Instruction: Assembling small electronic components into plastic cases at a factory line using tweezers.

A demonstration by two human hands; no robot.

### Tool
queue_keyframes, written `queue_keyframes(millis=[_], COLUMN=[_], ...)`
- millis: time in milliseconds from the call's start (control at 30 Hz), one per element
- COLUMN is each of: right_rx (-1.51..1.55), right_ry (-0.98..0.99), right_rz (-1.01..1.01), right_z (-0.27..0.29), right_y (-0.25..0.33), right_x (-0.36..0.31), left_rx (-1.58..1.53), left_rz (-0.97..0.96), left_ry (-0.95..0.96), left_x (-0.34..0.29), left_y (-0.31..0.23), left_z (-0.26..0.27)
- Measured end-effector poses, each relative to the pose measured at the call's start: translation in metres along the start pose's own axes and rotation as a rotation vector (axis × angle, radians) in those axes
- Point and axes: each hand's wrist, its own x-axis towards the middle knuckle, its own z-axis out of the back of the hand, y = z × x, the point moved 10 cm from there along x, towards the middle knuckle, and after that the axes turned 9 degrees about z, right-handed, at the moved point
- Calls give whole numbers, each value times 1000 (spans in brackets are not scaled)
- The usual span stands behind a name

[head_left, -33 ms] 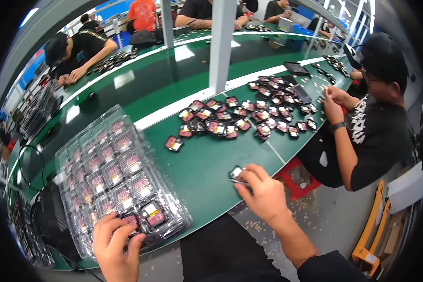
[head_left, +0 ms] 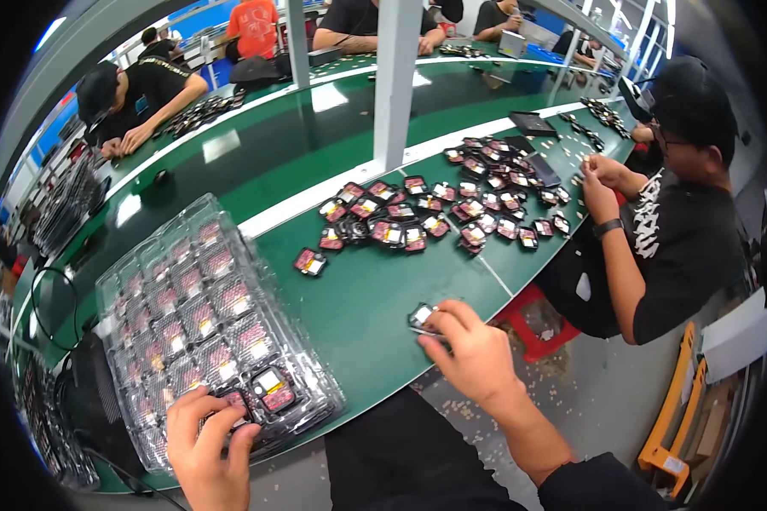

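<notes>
My left hand [head_left: 206,443] is closed on a small square black-cased electronic module [head_left: 235,404] at the near edge of a clear plastic blister tray [head_left: 217,217]. Fingers hide part of that piece. Next to it, a second module [head_left: 273,389] with a pink-red board and a white and yellow patch lies face up on the tray. Rows of similar modules show through the clear plastic. To the right, over the green table [head_left: 358,341], my right hand [head_left: 473,356] pinches another black-cased module [head_left: 421,315] between thumb and fingers, its pale centre facing up.
A loose heap of modules [head_left: 388,232] spreads beyond my hands. A co-worker [head_left: 665,213] sits at the right, above a red stool [head_left: 537,328]. A grey post [head_left: 396,94] rises from the table's middle. A black bag [head_left: 94,383] and cable lie left of the tray.
</notes>
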Motion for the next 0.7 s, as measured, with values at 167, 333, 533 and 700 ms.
queue_keyframes(millis=[167,333,533,700], right_rx=[67,256,1071,1068], right_ry=[34,-64,62,-14], right_rz=[14,79,62,160], right_z=[-1,6,0,18], right_y=[9,27,69,93], right_x=[-4,-7,-30,-46], left_rx=[49,-96,-596,-1136], left_rz=[-81,-283,0,395], left_ry=[27,-342,23,283], left_x=[1,-36,-61,-83], left_y=[-7,-31,-40,-20], left_z=[-10,13,-59,-128])
